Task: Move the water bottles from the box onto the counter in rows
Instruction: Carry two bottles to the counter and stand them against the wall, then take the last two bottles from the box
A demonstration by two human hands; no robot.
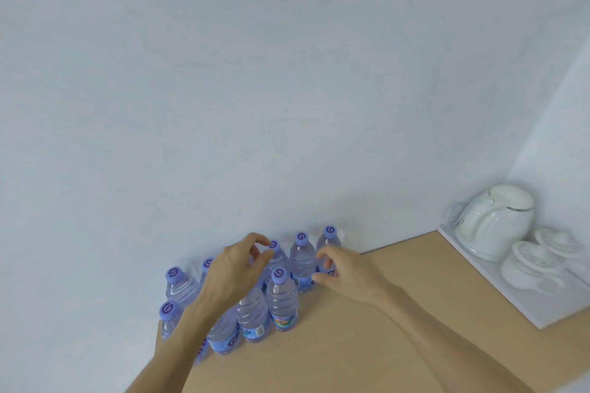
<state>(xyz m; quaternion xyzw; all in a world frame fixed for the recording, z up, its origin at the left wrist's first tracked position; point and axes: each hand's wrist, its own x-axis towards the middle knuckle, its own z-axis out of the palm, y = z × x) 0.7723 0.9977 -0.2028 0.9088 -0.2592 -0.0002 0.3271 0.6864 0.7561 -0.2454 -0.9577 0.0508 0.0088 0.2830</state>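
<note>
Several clear water bottles with purple caps stand in two rows on the tan counter (351,348), against the wall. My left hand (233,271) is curled over the top of a front-row water bottle (253,316), and its cap is almost hidden under my fingers. My right hand (348,274) curls round the top of another water bottle at the right end of the front row; only a bit of its purple cap (331,272) shows between my fingers. Between my hands stands one more front-row bottle (282,300). The box is out of view.
A white kettle (495,220) and white cups (533,265) sit on a white tray (539,316) at the counter's right end, in the corner. The wall rises right behind the back row of bottles. The counter's left edge lies beside the leftmost bottle (169,316).
</note>
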